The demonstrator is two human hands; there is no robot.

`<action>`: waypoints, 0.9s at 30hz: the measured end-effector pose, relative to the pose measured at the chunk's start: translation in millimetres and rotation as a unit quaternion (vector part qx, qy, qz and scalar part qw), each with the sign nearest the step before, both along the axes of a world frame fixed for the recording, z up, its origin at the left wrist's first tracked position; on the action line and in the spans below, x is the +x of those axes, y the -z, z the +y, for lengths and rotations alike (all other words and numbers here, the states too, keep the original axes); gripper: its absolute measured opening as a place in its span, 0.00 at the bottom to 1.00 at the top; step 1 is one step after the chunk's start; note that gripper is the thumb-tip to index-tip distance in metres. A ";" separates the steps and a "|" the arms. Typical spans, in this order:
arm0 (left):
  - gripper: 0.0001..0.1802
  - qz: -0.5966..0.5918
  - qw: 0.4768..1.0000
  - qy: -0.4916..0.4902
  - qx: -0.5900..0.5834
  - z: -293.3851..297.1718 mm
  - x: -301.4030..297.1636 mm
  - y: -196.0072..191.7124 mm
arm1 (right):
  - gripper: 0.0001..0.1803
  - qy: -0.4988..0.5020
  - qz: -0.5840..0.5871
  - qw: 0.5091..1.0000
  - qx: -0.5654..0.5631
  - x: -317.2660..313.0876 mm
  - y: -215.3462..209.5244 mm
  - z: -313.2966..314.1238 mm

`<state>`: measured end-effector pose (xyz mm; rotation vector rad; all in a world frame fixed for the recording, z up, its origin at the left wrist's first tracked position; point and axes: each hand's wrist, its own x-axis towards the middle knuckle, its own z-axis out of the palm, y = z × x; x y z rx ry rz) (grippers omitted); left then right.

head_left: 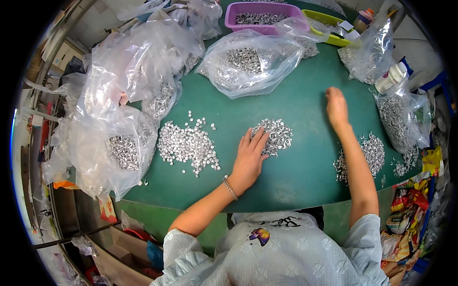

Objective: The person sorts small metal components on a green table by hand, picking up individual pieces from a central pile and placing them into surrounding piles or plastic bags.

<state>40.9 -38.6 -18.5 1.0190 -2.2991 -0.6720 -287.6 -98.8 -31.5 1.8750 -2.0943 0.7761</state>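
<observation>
My left hand (249,159), with a bracelet on its wrist, lies with fingers spread on the near-left edge of a pile of small curved silver metal pieces (277,137). To the right, past the middle of the green table, my right hand (337,108) is closed, fingers curled together. Whatever it may hold is hidden. A second pile of curved silver pieces (373,151) lies partly behind my right forearm. Left of my left hand spreads a scatter of small, chunky silver metal pieces (187,143).
Clear plastic bags of metal parts crowd the left side (112,148). Another open bag (248,71) sits at the far middle, before a purple basin (265,10) and a yellow-green tray (324,21). At the right stand a white bottle (392,78) and a filled bag (398,117).
</observation>
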 end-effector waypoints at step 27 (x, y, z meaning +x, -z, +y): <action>0.14 0.005 0.998 -0.024 -0.056 -25.3 -14.3 -23.3 | 0.07 -0.090 -0.701 0.682 0.188 93.2 -39.6 96.0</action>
